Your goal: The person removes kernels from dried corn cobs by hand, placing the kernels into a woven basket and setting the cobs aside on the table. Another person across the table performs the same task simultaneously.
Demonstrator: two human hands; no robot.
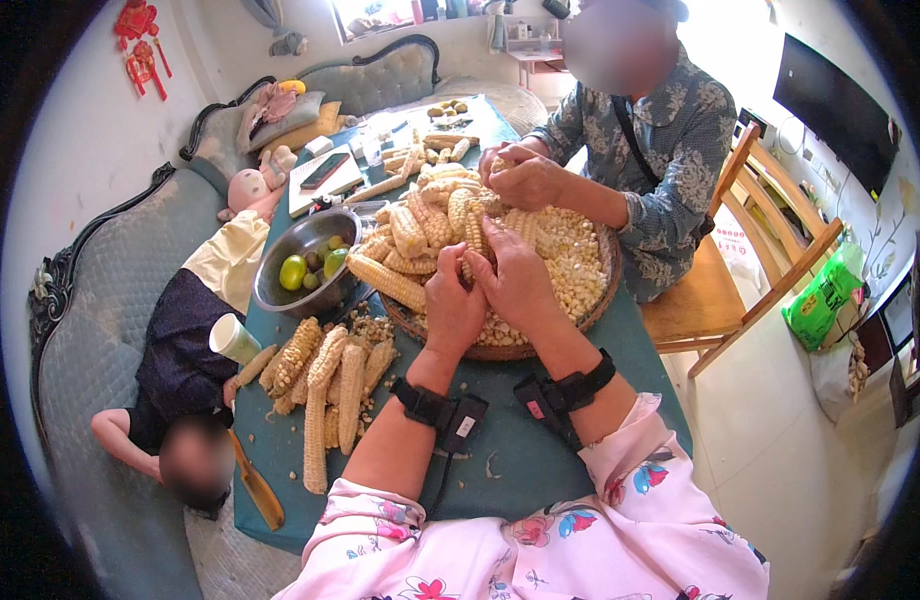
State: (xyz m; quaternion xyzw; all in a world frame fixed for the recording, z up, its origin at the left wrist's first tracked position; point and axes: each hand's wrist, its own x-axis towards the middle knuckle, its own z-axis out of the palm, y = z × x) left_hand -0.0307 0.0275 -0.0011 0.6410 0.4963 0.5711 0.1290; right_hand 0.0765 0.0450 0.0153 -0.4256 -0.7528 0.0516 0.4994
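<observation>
My right hand (523, 281) is wrapped around a corn cob (475, 227) that stands up between my hands with kernels on its visible upper part. The fingers of my left hand (456, 304) are curled at the cob's lower end, which is mostly hidden by both hands. Below them is a round woven basket (613, 281), its right side full of loose corn kernels (568, 259). A heap of pale yellow corn cobs (422, 221) lies on its left side. Mostly stripped cobs (349, 394) are piled on the table, left of my forearm.
Around the basket stretches a green-covered table (535, 465). A steel bowl (298, 300) of green fruit, a paper cup (233, 337) and a brown comb-like object (259, 487) are at left. Another person's hands (526, 176) hold a cob across the basket. Someone lies on the sofa (92, 330).
</observation>
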